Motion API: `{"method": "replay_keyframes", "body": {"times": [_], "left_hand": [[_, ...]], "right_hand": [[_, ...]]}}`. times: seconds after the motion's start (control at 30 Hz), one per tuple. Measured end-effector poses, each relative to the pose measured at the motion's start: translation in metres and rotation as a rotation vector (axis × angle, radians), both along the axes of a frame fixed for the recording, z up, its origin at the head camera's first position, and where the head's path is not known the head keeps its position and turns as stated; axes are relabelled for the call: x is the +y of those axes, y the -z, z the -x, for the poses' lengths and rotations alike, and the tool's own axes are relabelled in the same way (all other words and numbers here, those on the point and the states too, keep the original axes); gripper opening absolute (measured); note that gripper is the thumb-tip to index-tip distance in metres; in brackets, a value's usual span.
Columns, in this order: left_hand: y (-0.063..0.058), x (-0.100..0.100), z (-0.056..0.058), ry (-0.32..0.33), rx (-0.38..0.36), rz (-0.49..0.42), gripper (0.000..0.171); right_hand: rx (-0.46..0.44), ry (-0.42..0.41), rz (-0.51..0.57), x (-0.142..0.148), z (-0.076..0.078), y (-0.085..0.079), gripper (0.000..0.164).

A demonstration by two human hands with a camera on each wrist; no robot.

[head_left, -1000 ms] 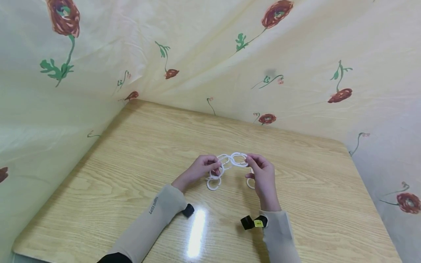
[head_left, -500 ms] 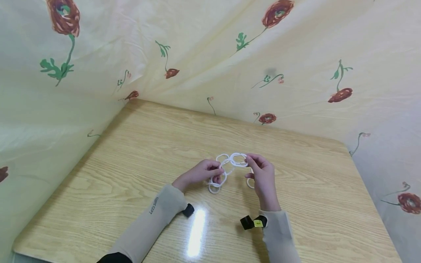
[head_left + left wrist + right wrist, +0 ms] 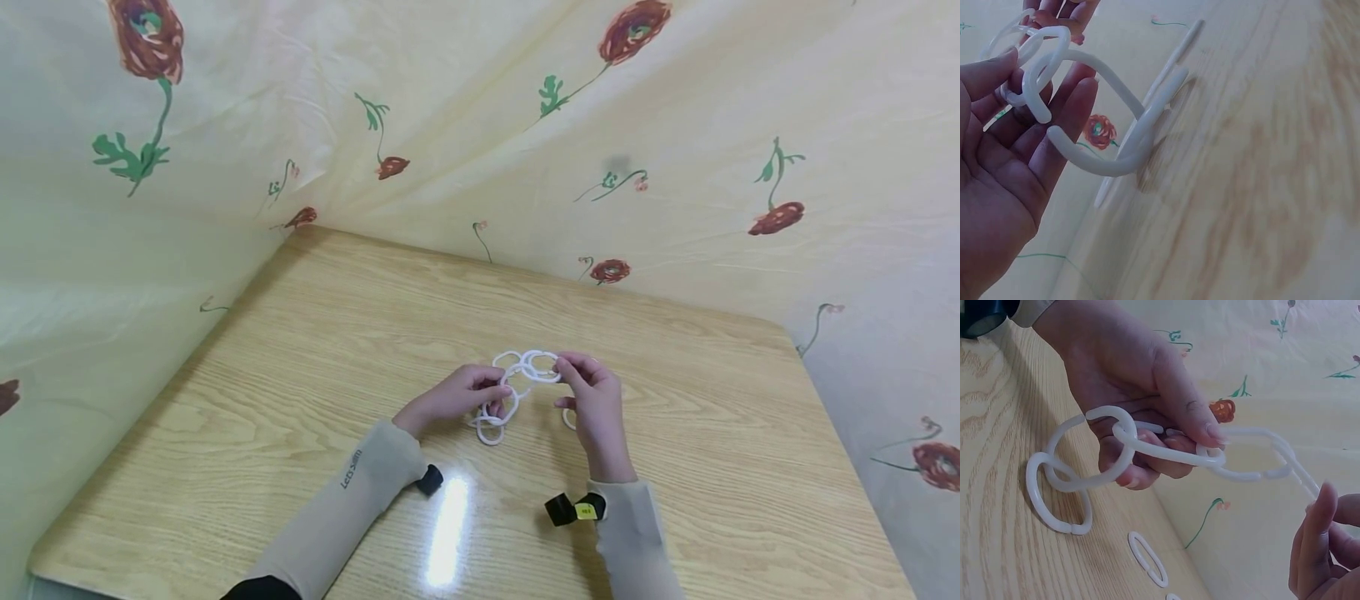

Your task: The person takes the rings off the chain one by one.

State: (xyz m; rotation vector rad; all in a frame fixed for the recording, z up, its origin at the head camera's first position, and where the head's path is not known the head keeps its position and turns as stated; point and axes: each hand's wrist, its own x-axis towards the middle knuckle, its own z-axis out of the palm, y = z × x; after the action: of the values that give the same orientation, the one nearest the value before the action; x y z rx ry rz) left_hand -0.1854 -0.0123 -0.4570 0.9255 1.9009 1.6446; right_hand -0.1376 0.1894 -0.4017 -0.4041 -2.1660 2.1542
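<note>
Several white plastic split rings are linked into a chain (image 3: pixel 542 382) between the two hands, held above the wooden table. My left hand (image 3: pixel 459 393) pinches a ring between thumb and fingers at the chain's left end. Below its fingers, white rings (image 3: pixel 1104 167) with visible gaps hang close to the tabletop. My right hand (image 3: pixel 597 404) pinches the chain where two rings meet. From its fingers more linked rings (image 3: pixel 1032 487) dangle down toward the table in the right wrist view. Whether the lowest rings touch the wood is hard to tell.
In the right wrist view a separate-looking white ring (image 3: pixel 1137 557) lies low on the table (image 3: pixel 337 333). Flower-printed cloth (image 3: pixel 465 100) borders the table at the back and sides. Black wrist cameras (image 3: pixel 430 481) sit on both sleeves.
My left hand has shifted slightly right and down, turning its ring so it stands farther right. My right hand has drifted a little left, still gripping the chain.
</note>
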Motion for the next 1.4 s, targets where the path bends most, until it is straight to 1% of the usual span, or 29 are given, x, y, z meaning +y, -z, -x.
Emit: {"method": "replay_keyframes", "body": {"times": [0.13, 0.3, 0.43, 0.53, 0.7, 0.83, 0.93, 1.07, 1.17, 1.27, 1.4], "left_hand": [[-0.002, -0.001, -0.002, -0.021, 0.010, -0.001, 0.022], [-0.003, -0.001, -0.002, -0.038, 0.007, -0.014, 0.023], [-0.002, -0.002, -0.002, -0.049, 0.018, -0.026, 0.024], [-0.001, -0.001, -0.001, -0.065, 0.024, -0.035, 0.024], [0.001, 0.000, 0.000, -0.094, 0.034, -0.043, 0.022], [0.001, 0.001, 0.001, -0.116, 0.044, -0.040, 0.020], [-0.003, 0.000, -0.001, -0.122, 0.055, -0.042, 0.020], [-0.017, -0.003, -0.008, -0.117, 0.070, -0.046, 0.019], [-0.020, -0.004, -0.009, -0.118, 0.070, -0.048, 0.018], [-0.012, -0.002, -0.005, -0.128, 0.067, -0.044, 0.019], [-0.004, -0.001, -0.001, -0.141, 0.086, -0.039, 0.021]], "right_hand": [[-0.019, -0.023, 0.001, -0.001, 0.000, -0.001, 0.014], [-0.025, -0.045, 0.028, -0.001, 0.000, 0.002, 0.007], [-0.021, -0.058, 0.037, -0.002, -0.001, 0.005, 0.016], [-0.021, -0.082, 0.029, -0.002, 0.000, 0.006, 0.019], [-0.031, -0.131, 0.004, -0.001, 0.000, 0.007, 0.018], [-0.043, -0.158, -0.021, -0.001, 0.000, 0.007, 0.017], [-0.047, -0.171, -0.030, -0.001, 0.000, 0.007, 0.016], [-0.050, -0.182, -0.032, -0.002, 0.000, 0.008, 0.016], [-0.055, -0.187, -0.035, -0.002, 0.000, 0.008, 0.015], [-0.059, -0.191, -0.044, -0.002, 0.000, 0.008, 0.014], [-0.062, -0.203, -0.058, -0.001, 0.000, 0.007, 0.010]]}}
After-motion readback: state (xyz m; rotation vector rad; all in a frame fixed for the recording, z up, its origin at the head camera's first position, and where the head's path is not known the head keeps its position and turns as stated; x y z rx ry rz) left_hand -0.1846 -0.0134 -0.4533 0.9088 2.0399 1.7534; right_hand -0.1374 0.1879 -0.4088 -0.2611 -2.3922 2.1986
